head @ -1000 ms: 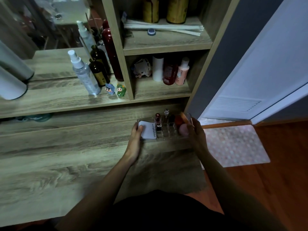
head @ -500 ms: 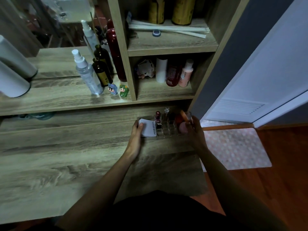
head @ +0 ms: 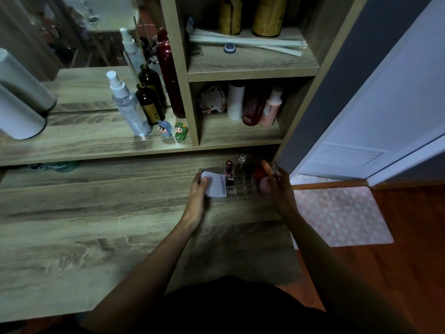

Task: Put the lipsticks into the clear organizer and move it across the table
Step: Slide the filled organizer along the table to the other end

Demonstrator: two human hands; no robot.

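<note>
The clear organizer stands on the wooden table near its right end, just below the shelf unit. A dark red lipstick and a clear-capped one stand upright in its slots. A white compact lies in its left part, and pink and red sponges fill its right part. My left hand grips the organizer's left end, thumb on the compact. My right hand grips its right end.
A shelf ledge above the table carries a spray bottle, a brown bottle, two small figurines and a white cylinder. Cubbies hold more bottles. The table's right edge drops to a pink mat on the floor.
Both hands keep their hold on the organizer's ends. The organizer has barely shifted on the table; mostly the view has tilted slightly.
</note>
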